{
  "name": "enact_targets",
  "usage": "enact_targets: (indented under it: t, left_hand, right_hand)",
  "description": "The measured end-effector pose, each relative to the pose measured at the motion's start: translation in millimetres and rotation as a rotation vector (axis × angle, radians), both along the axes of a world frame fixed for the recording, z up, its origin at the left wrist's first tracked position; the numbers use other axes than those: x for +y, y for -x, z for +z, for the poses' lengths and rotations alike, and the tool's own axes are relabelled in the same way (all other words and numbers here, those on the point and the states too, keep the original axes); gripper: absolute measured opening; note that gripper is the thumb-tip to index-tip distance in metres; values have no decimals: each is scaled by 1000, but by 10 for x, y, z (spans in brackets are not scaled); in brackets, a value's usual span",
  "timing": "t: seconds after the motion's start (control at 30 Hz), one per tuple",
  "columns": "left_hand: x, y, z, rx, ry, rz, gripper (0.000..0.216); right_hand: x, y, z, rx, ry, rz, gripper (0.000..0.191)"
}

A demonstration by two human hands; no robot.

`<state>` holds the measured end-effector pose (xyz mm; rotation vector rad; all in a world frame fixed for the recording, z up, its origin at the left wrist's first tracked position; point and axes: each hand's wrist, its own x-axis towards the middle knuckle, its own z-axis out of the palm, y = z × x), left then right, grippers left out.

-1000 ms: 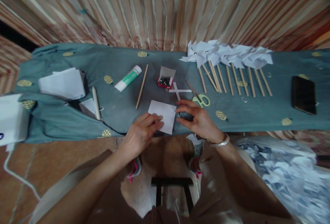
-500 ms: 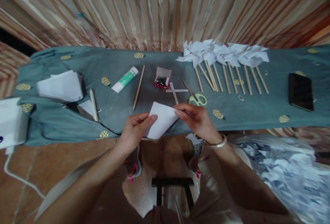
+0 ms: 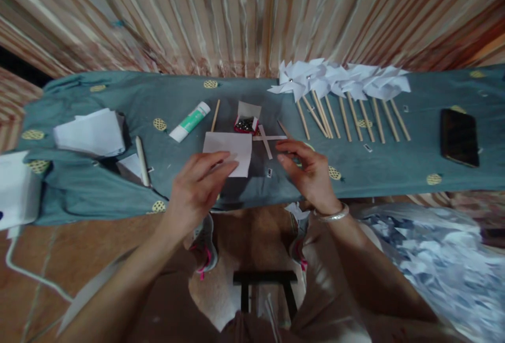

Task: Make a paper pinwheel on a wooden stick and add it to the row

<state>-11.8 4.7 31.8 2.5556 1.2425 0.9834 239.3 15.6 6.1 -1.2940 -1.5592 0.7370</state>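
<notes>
A white square of paper [image 3: 239, 145] is pinched between the thumb and fingers of my left hand [image 3: 197, 182], held over the front part of the table. My right hand [image 3: 305, 172] is off the paper, with thumb and forefinger apart. It hovers over the green-handled scissors [image 3: 283, 127], covering most of their handles; I cannot tell whether it touches them. Two crossed paper strips [image 3: 266, 143] lie between my hands. Behind the paper stands a small open box of dark metal pins [image 3: 246, 124]. A wooden stick [image 3: 215, 115] is partly hidden by the paper.
Several white paper pinwheels on sticks [image 3: 339, 82] lie at the back right. A phone [image 3: 460, 138] is further right. To the left are a glue stick [image 3: 190, 122], a white pen-like tool [image 3: 142, 161] and a paper stack [image 3: 90, 132]. A bag of paper scraps [image 3: 442, 264] stands below right.
My right hand has let go of the paper and moved right, over the scissors handles. My left hand has turned the paper and carried it forward and slightly left.
</notes>
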Motion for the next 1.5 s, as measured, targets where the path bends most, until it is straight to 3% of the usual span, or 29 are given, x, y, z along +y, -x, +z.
enact_targets:
  t: [0.1, 0.2, 0.57, 1.1, 1.5]
  left_hand:
    - [-19, -32, -179, 193, 59, -120, 25]
    - [-55, -71, -286, 310, 136, -135, 28]
    - [-150, -53, -413, 364, 147, -113, 42]
    - [-171, -16, -472, 306, 128, -154, 34]
    - [-219, -28, -477, 368, 117, -159, 44]
  right_hand:
    - [-15, 0, -72, -147, 5, 44, 11]
    - [-38, 54, -111, -268, 5, 135, 12]
    - [58, 295, -182, -438, -49, 253, 14]
    - [266, 343, -190, -573, 7, 179, 4]
    - [363, 504, -156, -707, 58, 3, 13]
